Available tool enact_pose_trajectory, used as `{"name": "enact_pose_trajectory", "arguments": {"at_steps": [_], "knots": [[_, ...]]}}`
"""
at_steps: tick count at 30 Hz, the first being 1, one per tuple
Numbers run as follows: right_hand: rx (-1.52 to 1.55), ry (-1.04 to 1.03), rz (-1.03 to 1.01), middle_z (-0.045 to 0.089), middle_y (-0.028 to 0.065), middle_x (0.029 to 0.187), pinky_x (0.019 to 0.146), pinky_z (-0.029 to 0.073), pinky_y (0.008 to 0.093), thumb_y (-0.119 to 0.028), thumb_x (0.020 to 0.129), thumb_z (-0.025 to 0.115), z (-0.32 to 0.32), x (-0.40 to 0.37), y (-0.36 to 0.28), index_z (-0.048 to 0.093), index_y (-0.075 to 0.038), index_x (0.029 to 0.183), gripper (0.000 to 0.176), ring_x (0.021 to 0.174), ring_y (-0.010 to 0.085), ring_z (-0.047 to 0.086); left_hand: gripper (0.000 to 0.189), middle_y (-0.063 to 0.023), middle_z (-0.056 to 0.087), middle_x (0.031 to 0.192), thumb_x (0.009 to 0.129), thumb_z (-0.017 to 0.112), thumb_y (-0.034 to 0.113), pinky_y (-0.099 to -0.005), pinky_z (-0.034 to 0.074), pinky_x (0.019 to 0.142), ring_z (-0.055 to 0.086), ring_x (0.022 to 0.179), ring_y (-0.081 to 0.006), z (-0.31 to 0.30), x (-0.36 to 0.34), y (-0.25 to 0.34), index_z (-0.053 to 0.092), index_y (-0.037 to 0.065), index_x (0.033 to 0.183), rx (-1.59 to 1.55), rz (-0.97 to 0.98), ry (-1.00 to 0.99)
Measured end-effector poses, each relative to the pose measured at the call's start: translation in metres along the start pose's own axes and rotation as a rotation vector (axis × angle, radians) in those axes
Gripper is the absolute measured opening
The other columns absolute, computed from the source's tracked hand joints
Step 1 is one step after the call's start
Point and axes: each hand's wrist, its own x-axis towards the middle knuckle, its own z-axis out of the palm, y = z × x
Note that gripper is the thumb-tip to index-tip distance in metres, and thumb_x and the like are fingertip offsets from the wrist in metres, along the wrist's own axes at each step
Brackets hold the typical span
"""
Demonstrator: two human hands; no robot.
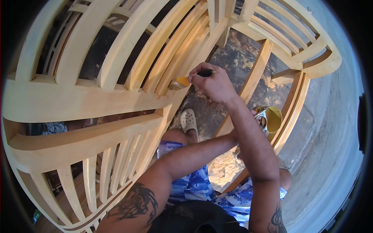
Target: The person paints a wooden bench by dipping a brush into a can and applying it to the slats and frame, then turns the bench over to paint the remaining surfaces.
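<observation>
My right hand is closed around a paintbrush with a dark handle end and a yellow ferrule. Its bristles are right at the lower end of the slats of a pale wooden bench frame, where they meet the rail. My arms cross, with the right forearm over the left. Partly hidden behind that forearm, my left hand grips a paint can. The can is tilted, its inside coated yellow and its outside smeared.
A wooden beam crosses the stained floor beside me. Curved slatted wood stands at the upper right, with a wooden rail below it. My foot in a beige clog is close to the frame. A pale surface lies along the right.
</observation>
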Motion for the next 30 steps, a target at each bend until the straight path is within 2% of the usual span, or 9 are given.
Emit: {"name": "enact_pose_trajectory", "arguments": {"at_steps": [2,4,7,8,10,12,15,19,30], "knots": [[0.013,0.003,-0.01,0.063,0.0016,0.072,0.059,0.047,0.0268,-0.021,0.087,0.074,0.004,0.001,0.002,0.07,-0.001,0.098,0.023,0.063,0.0085,0.056,0.019,-0.0015,0.054,0.093,0.096,0.06,0.011,-0.0265,0.048,0.071,0.053,0.078,-0.0081,0.004,-0.002,0.011,0.05,0.005,0.111,-0.063,-0.071,0.01],[-0.001,-0.056,-0.003,0.063,0.0016,0.073,0.06,0.046,0.027,-0.022,0.086,0.075,0.018,0.002,0.011,0.071,-0.001,0.097,0.024,0.065,0.0081,0.056,0.02,-0.0025,0.055,0.094,0.095,0.06,0.011,-0.0269,0.049,0.07,0.054,0.079,-0.0091,0.016,-0.004,0.033,0.051,0.003,0.111,0.14,-0.136,0.076],[-0.005,0.112,0.025,0.064,0.0019,0.073,0.061,0.046,0.0276,-0.024,0.085,0.074,0.002,-0.001,0.0,0.071,-0.001,0.095,0.025,0.066,0.0075,0.056,0.024,-0.0049,0.056,0.096,0.093,0.06,0.011,-0.0275,0.051,0.071,0.056,0.081,-0.0112,0.013,-0.007,0.037,0.051,0.0,0.113,0.223,-0.097,0.072],[0.008,0.075,0.027,0.065,0.0047,0.074,0.063,0.048,0.0291,-0.025,0.085,0.074,0.005,0.0,0.001,0.071,-0.001,0.095,0.026,0.067,0.0104,0.058,0.026,-0.0058,0.057,0.098,0.093,0.06,0.01,-0.0277,0.052,0.072,0.057,0.082,-0.0121,0.013,-0.01,0.039,0.051,-0.002,0.114,0.216,-0.061,0.055],[0.036,0.013,0.025,0.068,0.0102,0.074,0.068,0.052,0.0321,-0.028,0.083,0.074,0.012,0.0,0.008,0.072,-0.002,0.096,0.029,0.069,0.0162,0.063,0.028,-0.0066,0.057,0.1,0.093,0.061,0.01,-0.0277,0.052,0.074,0.058,0.086,-0.0128,0.019,-0.011,0.043,0.051,-0.003,0.116,0.175,-0.146,0.102],[-0.017,0.038,0.028,0.068,0.009,0.073,0.066,0.052,0.0308,-0.025,0.083,0.074,0.02,-0.006,0.004,0.072,-0.002,0.095,0.026,0.067,0.0155,0.062,0.029,-0.007,0.057,0.102,0.093,0.061,0.011,-0.0276,0.052,0.075,0.059,0.088,-0.013,0.024,-0.008,0.049,0.051,-0.003,0.116,0.167,-0.18,0.118],[0.015,0.188,-0.053,0.067,0.006,0.073,0.063,0.049,0.0279,-0.019,0.084,0.073,0.008,-0.012,-0.013,0.071,0.0,0.091,0.02,0.068,0.0105,0.06,0.027,-0.0073,0.058,0.101,0.093,0.061,0.011,-0.0277,0.053,0.073,0.06,0.087,-0.0131,0.015,-0.001,0.039,0.053,-0.002,0.115,0.22,-0.105,0.113],[0.279,0.058,0.08,0.062,0.0005,0.069,0.049,0.041,0.023,-0.013,0.086,0.067,0.023,-0.014,-0.002,0.07,-0.001,0.088,0.012,0.054,0.0073,0.053,0.024,-0.0077,0.061,0.097,0.092,0.06,0.011,-0.0279,0.054,0.07,0.062,0.083,-0.0135,0.011,0.013,0.06,0.056,-0.001,0.112,0.274,-0.061,0.128],[0.151,0.394,-0.151,0.056,-0.0004,0.067,0.049,0.037,0.0225,-0.008,0.086,0.064,-0.013,-0.051,-0.024,0.064,-0.002,0.085,0.006,0.054,0.0066,0.048,0.021,-0.0088,0.069,0.088,0.089,0.058,0.012,-0.0284,0.056,0.061,0.068,0.072,-0.0145,0.015,0.006,0.071,0.064,0.002,0.106,0.326,-0.071,0.235]]}}
